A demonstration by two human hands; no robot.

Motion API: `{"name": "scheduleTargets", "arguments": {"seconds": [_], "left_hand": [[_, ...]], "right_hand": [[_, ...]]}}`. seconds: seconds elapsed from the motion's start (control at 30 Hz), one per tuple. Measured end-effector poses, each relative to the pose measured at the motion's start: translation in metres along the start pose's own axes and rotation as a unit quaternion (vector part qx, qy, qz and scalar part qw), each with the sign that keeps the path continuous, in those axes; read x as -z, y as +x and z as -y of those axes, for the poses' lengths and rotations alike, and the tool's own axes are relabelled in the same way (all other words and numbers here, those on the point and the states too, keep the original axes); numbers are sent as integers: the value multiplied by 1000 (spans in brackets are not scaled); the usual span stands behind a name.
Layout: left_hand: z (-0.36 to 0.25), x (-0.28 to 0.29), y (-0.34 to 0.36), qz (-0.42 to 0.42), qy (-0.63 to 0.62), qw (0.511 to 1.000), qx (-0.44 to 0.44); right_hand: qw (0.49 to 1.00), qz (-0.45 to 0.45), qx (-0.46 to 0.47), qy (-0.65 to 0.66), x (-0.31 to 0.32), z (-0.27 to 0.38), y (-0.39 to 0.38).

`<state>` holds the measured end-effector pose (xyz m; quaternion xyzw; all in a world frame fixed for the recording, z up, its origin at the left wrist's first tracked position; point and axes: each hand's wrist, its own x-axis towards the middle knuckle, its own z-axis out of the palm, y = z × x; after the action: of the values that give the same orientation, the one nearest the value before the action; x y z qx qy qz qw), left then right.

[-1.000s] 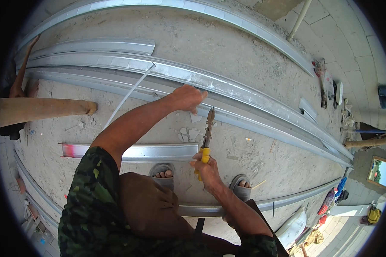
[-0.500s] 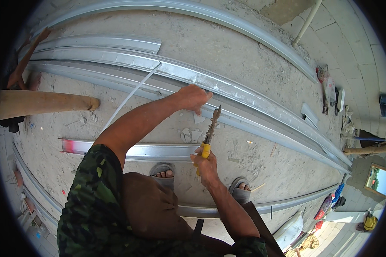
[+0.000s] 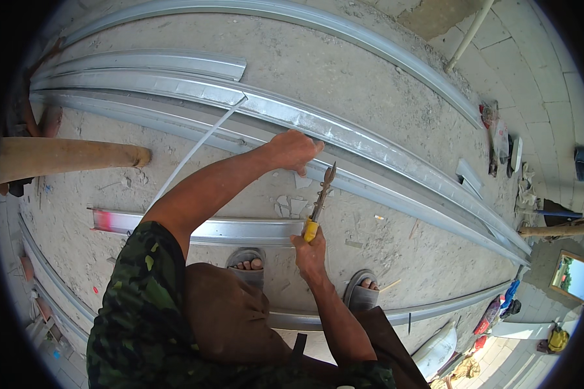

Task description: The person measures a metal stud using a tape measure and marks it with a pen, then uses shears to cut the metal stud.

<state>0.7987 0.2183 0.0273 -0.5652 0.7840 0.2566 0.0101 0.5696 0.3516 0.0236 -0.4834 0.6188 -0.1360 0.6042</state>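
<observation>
My left hand [image 3: 293, 150] is closed over the edge of a long galvanized metal channel [image 3: 383, 165], its fingertips partly hidden. In my right hand [image 3: 310, 256] is a pair of tin snips [image 3: 321, 201] with yellow handles. Their blades look closed and point up toward the channel, just right of my left hand; I cannot tell whether they touch it. Across the channel, left of my left hand, lies a thin pale strip [image 3: 198, 146]. A short metal channel [image 3: 246, 228] with a red-painted end rests on the floor near my feet.
Further long metal profiles curve along the far side [image 3: 344, 32] and behind my sandals [image 3: 362, 292]. A tan post-like limb or pole [image 3: 71, 159] juts in from the left, near another person's arm [image 3: 29, 113]. Bags and clutter [image 3: 493, 314] line the right side.
My right hand has turned slightly on the tin snips, and its forearm has shifted a little left. My left hand holds its place. The other person's arm at the far left has moved lower.
</observation>
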Motion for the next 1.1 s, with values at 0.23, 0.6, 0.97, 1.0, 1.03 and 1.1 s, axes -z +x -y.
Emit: {"name": "scheduleTargets", "arguments": {"seconds": [0.23, 0.6, 0.97, 1.0, 1.03, 1.1], "left_hand": [[-1, -10, -4, -34, 21, 999, -13], [-6, -21, -10, -60, 23, 998, 7], [-11, -26, -11, -75, 31, 997, 10], [-10, -26, -10, -73, 29, 997, 8], [-11, -24, -9, -72, 28, 997, 6], [-7, -23, -14, -65, 28, 997, 12]], "right_hand": [[997, -69, 44, -19, -15, -9, -7], [995, -72, 55, -39, -9, -8, -20], [999, -13, 46, -25, 0, 0, -23], [1000, 4, 16, 11, 2, 4, -24], [1000, 10, 2, 14, 7, 13, -25], [999, 34, -30, 24, 13, 31, -23]]}}
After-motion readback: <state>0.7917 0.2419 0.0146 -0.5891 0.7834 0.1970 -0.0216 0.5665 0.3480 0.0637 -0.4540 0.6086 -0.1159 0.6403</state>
